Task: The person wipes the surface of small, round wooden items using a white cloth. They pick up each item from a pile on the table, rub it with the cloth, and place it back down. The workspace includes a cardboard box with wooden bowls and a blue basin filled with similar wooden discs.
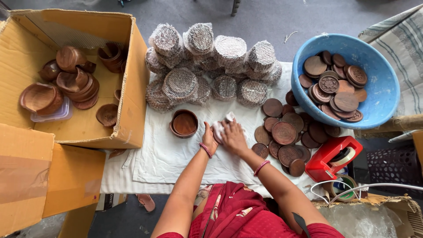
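Head view. Both hands meet on a small white crumpled cloth (219,128) lying on the white fabric sheet (163,154) that covers the table. The left hand (209,139) curls against the cloth's left edge; the right hand (233,136) lies flat on top, fingers together, pressing down. Whether anything sits inside the cloth cannot be told. Just left stands a round brown wooden dish (184,124); right lies a heap of round carved brown wooden discs (285,136).
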